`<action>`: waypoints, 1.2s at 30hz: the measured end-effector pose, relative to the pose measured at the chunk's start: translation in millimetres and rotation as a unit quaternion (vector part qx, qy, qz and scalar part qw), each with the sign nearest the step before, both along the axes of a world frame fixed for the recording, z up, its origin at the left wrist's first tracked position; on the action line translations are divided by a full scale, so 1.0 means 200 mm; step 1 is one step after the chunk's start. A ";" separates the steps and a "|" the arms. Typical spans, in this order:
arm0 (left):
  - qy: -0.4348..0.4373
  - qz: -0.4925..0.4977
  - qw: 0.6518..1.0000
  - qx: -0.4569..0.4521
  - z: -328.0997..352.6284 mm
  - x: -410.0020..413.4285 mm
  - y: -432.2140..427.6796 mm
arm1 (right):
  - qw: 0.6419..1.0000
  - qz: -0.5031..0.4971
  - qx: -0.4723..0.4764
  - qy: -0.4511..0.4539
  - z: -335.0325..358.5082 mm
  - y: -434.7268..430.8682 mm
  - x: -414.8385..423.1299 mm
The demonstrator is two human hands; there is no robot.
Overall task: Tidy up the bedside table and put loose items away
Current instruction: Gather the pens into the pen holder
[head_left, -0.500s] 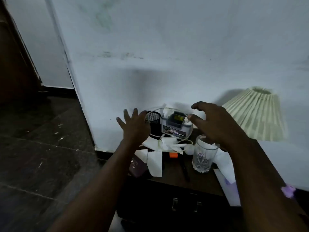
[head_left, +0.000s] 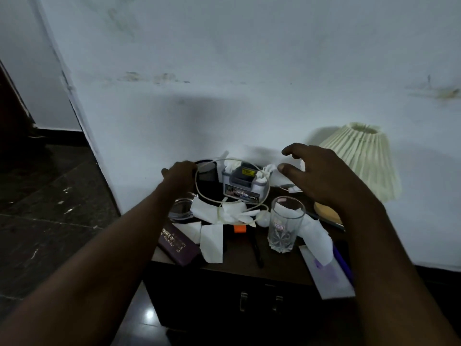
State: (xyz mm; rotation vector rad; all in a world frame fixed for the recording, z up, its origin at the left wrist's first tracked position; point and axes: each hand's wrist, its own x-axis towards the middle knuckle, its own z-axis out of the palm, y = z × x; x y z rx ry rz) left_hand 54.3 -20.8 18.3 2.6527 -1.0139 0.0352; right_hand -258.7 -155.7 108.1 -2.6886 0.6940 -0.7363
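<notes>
Left grip (head_left: pixel 178 174) and right grip (head_left: pixel 321 176), both bare, on bare forearms (head_left: pixel 99 245).

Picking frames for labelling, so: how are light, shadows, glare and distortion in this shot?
Head view: dim, bluish light; a soft shadow on the wall above the table; the lamp shadows the wall to its left; one glare spot on the floor; the wide lens slants the wall edge.

The dark wooden counter (head_left: pixel 239 248) bears a clear plastic box (head_left: pixel 245 187) ringed by a white cable (head_left: pixel 199 189) at the back, white tissues (head_left: pixel 208 212) and a glass bowl (head_left: pixel 180 209) before it, a purple book (head_left: pixel 178 243) at the left edge, a black pen (head_left: pixel 258 253), a drinking glass (head_left: pixel 284 227) and, rightmost, a lamp (head_left: pixel 361 161).
</notes>
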 end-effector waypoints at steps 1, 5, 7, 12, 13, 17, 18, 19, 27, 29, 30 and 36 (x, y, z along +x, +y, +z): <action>0.011 0.005 1.000 -0.024 0.02 0.01 0.02 | 1.000 0.005 0.006 0.007 -0.01 -0.01 -0.01; 0.012 0.017 0.987 -0.161 0.15 0.04 0.09 | 0.999 0.014 -0.033 -0.019 0.03 0.02 -0.04; 0.011 0.047 0.976 -0.213 0.24 0.01 0.13 | 0.995 0.004 -0.081 -0.060 0.03 0.12 -0.07; 0.063 0.094 0.931 -0.348 0.45 -0.22 0.30 | 0.992 0.026 -0.070 0.101 -0.25 0.45 -0.09; 0.080 0.096 0.922 -0.366 0.47 -0.30 0.34 | 0.982 0.035 -0.051 0.176 -0.34 0.49 -0.07; 0.123 0.072 0.910 -0.390 0.39 -0.64 0.46 | 0.970 0.031 -0.042 0.236 -0.66 0.54 -0.04; 0.130 0.065 0.909 -0.390 0.34 -0.73 0.48 | 0.968 0.022 -0.026 0.251 -0.71 0.52 -0.03; 0.141 0.061 0.906 -0.393 0.30 -0.81 0.50 | 0.968 0.007 -0.039 0.246 -0.77 0.52 0.00; 0.212 -0.007 0.860 -0.464 0.02 -1.18 0.58 | 0.979 -0.053 -0.042 0.191 -0.65 0.47 -0.10; 0.225 -0.055 0.861 -0.452 0.00 -1.20 0.57 | 0.980 -0.076 0.002 0.186 -0.55 0.44 -0.17; 0.230 -0.072 0.861 -0.447 -0.01 -1.19 0.56 | 0.983 -0.084 0.028 0.160 -0.50 0.43 -0.21; 0.272 -0.116 0.845 -0.446 -0.03 -1.17 0.52 | 0.930 -0.028 0.360 -0.066 -0.21 0.37 -0.35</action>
